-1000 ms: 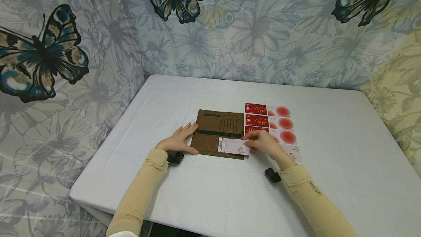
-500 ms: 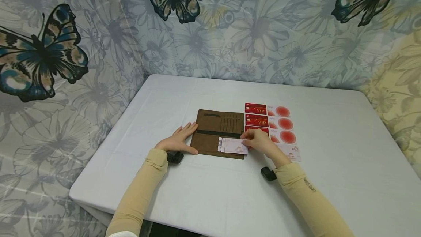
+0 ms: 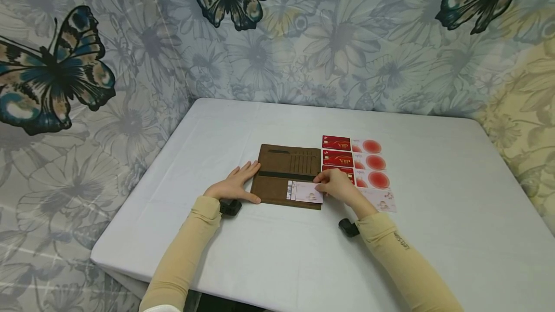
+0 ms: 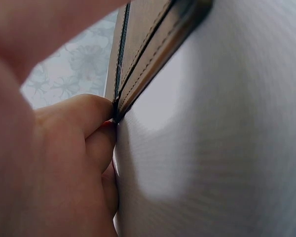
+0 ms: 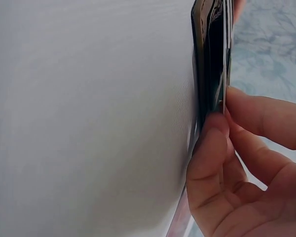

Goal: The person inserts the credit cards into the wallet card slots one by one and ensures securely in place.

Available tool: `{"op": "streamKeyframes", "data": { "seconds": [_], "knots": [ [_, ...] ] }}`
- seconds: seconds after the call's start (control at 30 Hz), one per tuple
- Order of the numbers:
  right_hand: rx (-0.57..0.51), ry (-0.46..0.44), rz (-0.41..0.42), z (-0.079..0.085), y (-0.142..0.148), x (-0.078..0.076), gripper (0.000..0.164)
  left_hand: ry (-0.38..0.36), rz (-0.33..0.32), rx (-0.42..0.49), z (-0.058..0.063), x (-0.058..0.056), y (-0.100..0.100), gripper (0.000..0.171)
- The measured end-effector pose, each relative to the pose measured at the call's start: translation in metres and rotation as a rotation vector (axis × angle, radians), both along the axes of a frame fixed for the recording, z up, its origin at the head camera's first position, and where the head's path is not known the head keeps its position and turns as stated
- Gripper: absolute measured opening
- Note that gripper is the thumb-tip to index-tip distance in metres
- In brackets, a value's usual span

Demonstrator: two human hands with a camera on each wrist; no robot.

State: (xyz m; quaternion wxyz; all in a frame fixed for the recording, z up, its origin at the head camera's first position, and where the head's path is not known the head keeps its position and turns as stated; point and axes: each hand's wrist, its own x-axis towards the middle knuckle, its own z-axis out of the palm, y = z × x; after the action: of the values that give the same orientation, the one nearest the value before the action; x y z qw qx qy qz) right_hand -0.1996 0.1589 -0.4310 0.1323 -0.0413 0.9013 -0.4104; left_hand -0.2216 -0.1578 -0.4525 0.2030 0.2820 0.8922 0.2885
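Observation:
A brown wallet (image 3: 269,190) lies unfolded on the white table, its upper half lined with card slots. Over its lower half, toward the right, is a pale pink printed card (image 3: 305,191). My right hand (image 3: 342,189) pinches the card's right end between thumb and fingers. From the right wrist view, the thin card edge (image 5: 225,74) stands between the fingertips at the wallet's open side. My left hand (image 3: 231,188) rests with spread fingers along the wallet's left edge. In the left wrist view, its fingers touch the stitched wallet corner (image 4: 138,64).
Right of the wallet, red VIP cards (image 3: 336,158) lie in a column, partly behind my right hand. Beside them is a column of white cards with red circles (image 3: 376,162), with another pale pink card (image 3: 385,200) nearest me. A flowered curtain (image 3: 342,47) hangs behind the table.
My right hand has moved slightly left with the pale pink card, whose right end now sits about level with the wallet's right edge. The left hand has stayed in place.

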Motion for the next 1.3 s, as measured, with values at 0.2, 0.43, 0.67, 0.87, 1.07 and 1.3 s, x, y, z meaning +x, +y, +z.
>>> {"op": "streamKeyframes", "data": {
  "seconds": [0.2,0.43,0.67,0.87,1.07,1.3],
  "knots": [
    [0.017,0.004,-0.001,0.002,-0.003,0.0,0.01,0.005,-0.003,-0.002,0.001,0.0,0.0,0.109],
    [-0.035,-0.034,-0.012,-0.003,0.002,0.003,0.019,-0.004,0.001,0.003,0.002,0.001,0.001,0.109],
    [-0.044,0.003,0.012,0.0,0.012,0.014,0.034,0.001,-0.008,0.019,0.003,0.001,0.001,0.109],
    [-0.01,-0.006,0.005,0.001,0.02,0.022,0.032,-0.003,-0.009,0.016,0.001,-0.001,0.0,0.11],
    [-0.019,-0.002,0.044,0.003,0.023,0.027,0.025,-0.007,0.001,0.003,0.0,-0.001,0.0,0.11],
    [-0.049,-0.024,0.053,0.003,0.02,0.027,0.03,0.0,-0.002,-0.004,-0.001,-0.002,-0.001,0.11]
  ]
}}
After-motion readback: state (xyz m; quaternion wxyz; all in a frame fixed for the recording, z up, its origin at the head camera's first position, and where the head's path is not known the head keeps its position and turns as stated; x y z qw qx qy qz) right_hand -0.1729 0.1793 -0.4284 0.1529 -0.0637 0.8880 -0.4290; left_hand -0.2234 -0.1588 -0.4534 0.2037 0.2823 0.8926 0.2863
